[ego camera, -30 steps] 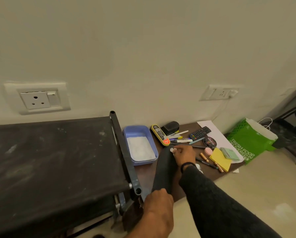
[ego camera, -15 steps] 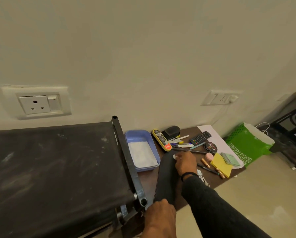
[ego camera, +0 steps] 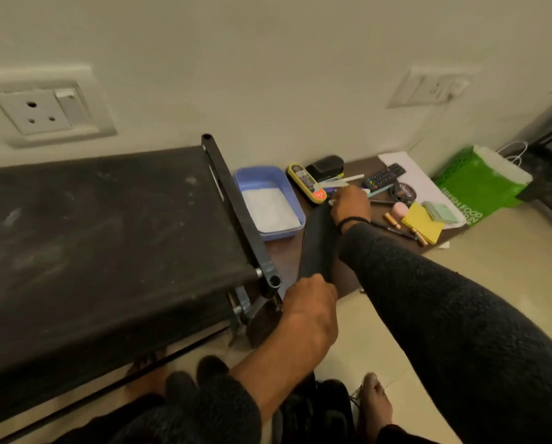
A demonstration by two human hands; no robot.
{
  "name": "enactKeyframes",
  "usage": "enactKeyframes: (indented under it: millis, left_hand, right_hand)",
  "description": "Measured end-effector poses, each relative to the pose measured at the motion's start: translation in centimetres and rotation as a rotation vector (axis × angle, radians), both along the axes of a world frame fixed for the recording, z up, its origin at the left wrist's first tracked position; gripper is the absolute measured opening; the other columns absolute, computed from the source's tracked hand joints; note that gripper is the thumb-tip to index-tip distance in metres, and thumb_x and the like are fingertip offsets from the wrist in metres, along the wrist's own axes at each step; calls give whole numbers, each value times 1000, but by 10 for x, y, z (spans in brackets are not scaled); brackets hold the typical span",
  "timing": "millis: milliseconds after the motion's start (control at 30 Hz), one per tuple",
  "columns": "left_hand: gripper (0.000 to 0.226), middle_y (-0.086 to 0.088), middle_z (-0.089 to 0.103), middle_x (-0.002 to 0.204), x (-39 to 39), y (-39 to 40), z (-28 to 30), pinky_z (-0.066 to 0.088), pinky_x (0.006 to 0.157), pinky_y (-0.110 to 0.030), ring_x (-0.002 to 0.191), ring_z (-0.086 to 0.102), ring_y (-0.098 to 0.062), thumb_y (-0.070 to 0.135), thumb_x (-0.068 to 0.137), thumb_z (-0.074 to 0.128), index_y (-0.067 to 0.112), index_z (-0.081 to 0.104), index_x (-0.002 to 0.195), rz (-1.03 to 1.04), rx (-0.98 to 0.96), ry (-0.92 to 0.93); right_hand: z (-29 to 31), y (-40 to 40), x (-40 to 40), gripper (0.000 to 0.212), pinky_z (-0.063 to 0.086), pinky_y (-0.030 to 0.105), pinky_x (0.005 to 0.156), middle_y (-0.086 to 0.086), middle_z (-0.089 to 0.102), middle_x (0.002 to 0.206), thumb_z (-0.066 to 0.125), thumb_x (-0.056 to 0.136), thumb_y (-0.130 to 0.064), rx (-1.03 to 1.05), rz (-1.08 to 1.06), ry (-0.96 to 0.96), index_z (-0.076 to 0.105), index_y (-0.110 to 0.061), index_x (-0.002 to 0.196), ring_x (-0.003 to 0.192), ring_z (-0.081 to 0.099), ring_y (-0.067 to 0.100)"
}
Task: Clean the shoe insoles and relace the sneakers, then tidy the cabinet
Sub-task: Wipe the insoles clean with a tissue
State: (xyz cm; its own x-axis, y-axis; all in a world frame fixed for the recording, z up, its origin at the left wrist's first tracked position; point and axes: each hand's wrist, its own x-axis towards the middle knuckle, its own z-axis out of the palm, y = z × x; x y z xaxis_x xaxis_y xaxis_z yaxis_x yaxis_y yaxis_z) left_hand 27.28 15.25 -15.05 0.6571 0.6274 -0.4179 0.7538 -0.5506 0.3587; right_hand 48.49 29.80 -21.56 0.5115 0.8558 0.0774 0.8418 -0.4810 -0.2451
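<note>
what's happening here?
A person is wiping a black insole laid on a low wooden table. The left hand grips its near end; the right hand presses a small white wipe on its far end. A blue tray sits beside it.

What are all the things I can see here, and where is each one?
insole: 1, black, on the low brown shelf, held at both ends
white scrap: 1, at the insole's far end, under the right hand's fingers
tray: 1, blue, white inside, left of the insole
rack top: 1, black, dusty, far left
remote: 1, black, near the wall
sticky notes: 1 pad, yellow, right of the pens
bag: 1, green, on the floor at right
wall sockets: 2, white
left hand: grips the insole's near end
right hand: presses its far end
</note>
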Motion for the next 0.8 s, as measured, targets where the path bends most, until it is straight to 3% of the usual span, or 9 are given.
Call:
enactKeyframes:
  millis: [233, 400, 500, 567, 600, 667, 800]
  left_hand:
    - [40, -13, 56, 129, 1, 1, -2, 50, 95, -37, 119, 58, -31, 4, 90, 66, 10, 60, 129, 4, -2, 45]
    - [36, -12, 59, 125, -6, -3, 0, 51, 93, -37, 114, 61, -30, 5, 91, 63, 11, 61, 127, -29, 18, 34]
    - [39, -13, 59, 127, -15, -12, -5, 53, 94, -39, 114, 61, -30, 7, 93, 61, 12, 58, 131, -78, 97, 32]
    - [37, -13, 60, 126, -21, -21, -10, 54, 91, -41, 113, 63, -31, 11, 95, 61, 12, 58, 131, -74, 139, 25]
    - [34, -12, 61, 123, -24, -25, -14, 55, 89, -42, 112, 63, -31, 14, 95, 62, 13, 60, 129, -53, 149, 17]
    - [27, -11, 60, 120, -28, -28, -20, 54, 86, -41, 109, 64, -31, 20, 94, 65, 13, 63, 120, 29, 141, -49]
    - [29, -13, 61, 119, -22, -30, -24, 54, 86, -40, 107, 63, -32, 29, 100, 58, 10, 60, 121, 350, 48, -276]
  right_hand:
    - [-21, -36, -30, 26, 47, 39, 97, 12, 65, 120, 61, 94, -8, 5, 212, -40, 74, -17, 113, 111, 60, 32]
    - [-15, -98, -62, 19, 49, 36, 82, 13, 67, 104, 66, 92, -12, -36, 376, -10, 77, -16, 106, 96, 62, 33]
    - [4, -151, -87, 7, 48, 33, 69, 13, 66, 87, 70, 88, -9, -2, 549, 37, 77, -10, 88, 79, 61, 29]
    - [15, -182, -93, 10, 46, 20, 65, 7, 66, 85, 71, 85, -4, -21, 576, 93, 75, -12, 82, 75, 60, 23]
    - [17, -194, -91, 12, 43, 15, 64, 4, 67, 86, 69, 85, -2, -57, 542, 151, 75, -12, 82, 74, 61, 20]
    - [19, -213, -84, 13, 50, 20, 66, 1, 73, 84, 69, 88, -3, -109, 387, 365, 78, -12, 87, 73, 65, 17]
    - [24, -244, -75, 15, 62, 29, 74, 23, 73, 97, 69, 88, 5, 251, -207, 1215, 72, 8, 102, 85, 69, 28]
